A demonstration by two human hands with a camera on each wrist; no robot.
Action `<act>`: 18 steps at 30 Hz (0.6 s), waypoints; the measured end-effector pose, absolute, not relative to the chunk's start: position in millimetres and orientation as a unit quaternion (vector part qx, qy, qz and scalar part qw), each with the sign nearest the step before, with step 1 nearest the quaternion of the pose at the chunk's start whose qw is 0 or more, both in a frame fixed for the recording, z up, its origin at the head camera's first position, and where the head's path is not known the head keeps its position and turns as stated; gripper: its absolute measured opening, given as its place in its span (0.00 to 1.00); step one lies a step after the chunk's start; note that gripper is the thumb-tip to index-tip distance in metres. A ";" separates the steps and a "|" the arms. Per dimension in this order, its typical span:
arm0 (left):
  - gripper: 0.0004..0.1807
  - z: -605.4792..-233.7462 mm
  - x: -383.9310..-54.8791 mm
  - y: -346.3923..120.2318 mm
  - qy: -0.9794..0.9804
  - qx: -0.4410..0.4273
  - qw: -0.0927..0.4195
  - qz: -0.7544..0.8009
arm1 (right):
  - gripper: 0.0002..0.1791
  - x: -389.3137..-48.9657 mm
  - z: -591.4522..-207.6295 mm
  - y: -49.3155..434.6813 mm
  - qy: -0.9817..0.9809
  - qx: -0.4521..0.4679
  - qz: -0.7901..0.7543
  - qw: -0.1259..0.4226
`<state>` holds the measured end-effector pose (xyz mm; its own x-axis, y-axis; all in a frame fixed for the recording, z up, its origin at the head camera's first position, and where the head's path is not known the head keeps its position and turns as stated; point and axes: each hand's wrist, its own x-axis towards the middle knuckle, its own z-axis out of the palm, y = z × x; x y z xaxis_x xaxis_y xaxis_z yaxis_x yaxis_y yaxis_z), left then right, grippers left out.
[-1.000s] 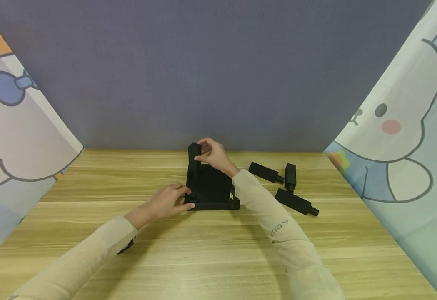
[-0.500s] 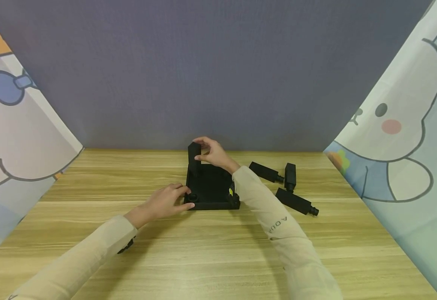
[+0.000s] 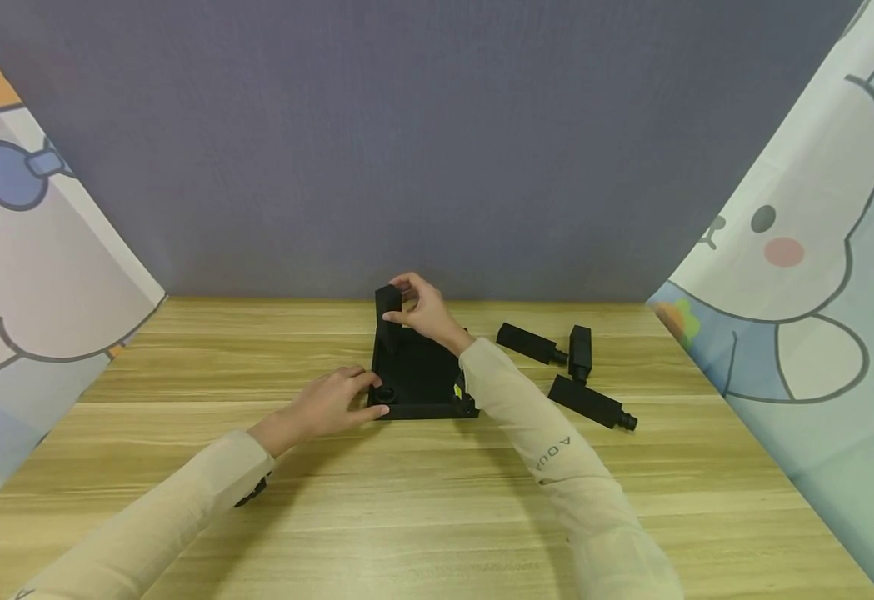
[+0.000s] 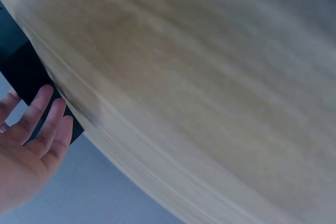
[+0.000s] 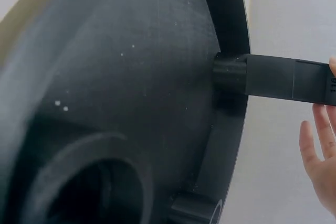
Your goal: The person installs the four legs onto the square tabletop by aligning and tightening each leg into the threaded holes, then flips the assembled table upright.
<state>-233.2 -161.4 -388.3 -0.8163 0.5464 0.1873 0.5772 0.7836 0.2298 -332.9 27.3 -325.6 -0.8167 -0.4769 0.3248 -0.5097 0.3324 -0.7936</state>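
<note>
A shallow black panel (image 3: 423, 367) with a raised rim lies on the wooden table, its inner side up. At its far left corner a black square leg (image 3: 388, 307) stands upright. My right hand (image 3: 429, 315) holds this leg near the top between thumb and fingers. The right wrist view shows the leg's round end (image 5: 230, 73) meeting the panel's corner. My left hand (image 3: 332, 406) rests at the near left corner, thumb by the front rim and fingers by the left side. A round socket (image 3: 385, 395) shows beside its fingertips. In the left wrist view, those fingers (image 4: 50, 121) lie nearly straight against the black edge.
Three loose black legs with narrow round ends lie right of the panel: one farthest back (image 3: 526, 343), one pointing forward (image 3: 580, 352), one nearest (image 3: 590, 403). A grey partition (image 3: 407, 150) rises behind the table. Printed cloths (image 3: 789, 250) hang at both sides.
The right thumb has shifted slightly left across the leg, and the leg's top appears turned a little. The left hand and loose legs keep their places.
</note>
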 end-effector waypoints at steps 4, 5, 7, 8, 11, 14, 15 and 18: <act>0.25 -387.6 -232.5 -161.2 -0.944 -0.296 0.052 -0.140 | 0.29 -332.6 -326.9 26.1 -0.820 0.300 0.487 0.025; 0.25 -387.4 -232.4 -161.1 -0.944 -0.295 0.052 -0.140 | 0.29 -336.3 -330.0 25.8 -0.821 0.300 0.485 0.027; 0.25 -387.1 -232.1 -161.0 -0.944 -0.295 0.052 -0.140 | 0.31 -345.2 -336.8 25.7 -0.824 0.302 0.479 0.027; 0.25 -387.0 -232.1 -161.0 -0.943 -0.296 0.051 -0.140 | 0.32 -349.4 -339.4 26.0 -0.825 0.304 0.476 0.025; 0.25 -387.2 -232.5 -161.2 -0.944 -0.296 0.052 -0.140 | 0.34 -355.5 -339.9 27.8 -0.825 0.314 0.469 0.012; 0.25 -387.3 -232.7 -161.0 -0.944 -0.296 0.053 -0.137 | 0.32 -357.1 -336.5 29.9 -0.826 0.328 0.459 0.002; 0.25 -387.2 -232.6 -160.9 -0.944 -0.296 0.053 -0.137 | 0.31 -357.1 -335.2 30.5 -0.826 0.332 0.456 -0.001; 0.25 -387.0 -232.5 -160.5 -0.943 -0.297 0.053 -0.139 | 0.28 -351.7 -327.9 32.1 -0.823 0.336 0.458 -0.012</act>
<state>-232.5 -160.5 -387.0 -0.8180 0.5454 0.1826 0.5749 0.7852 0.2300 -351.7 32.1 -327.9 -0.7741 -0.5639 0.2876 -0.5414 0.3545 -0.7624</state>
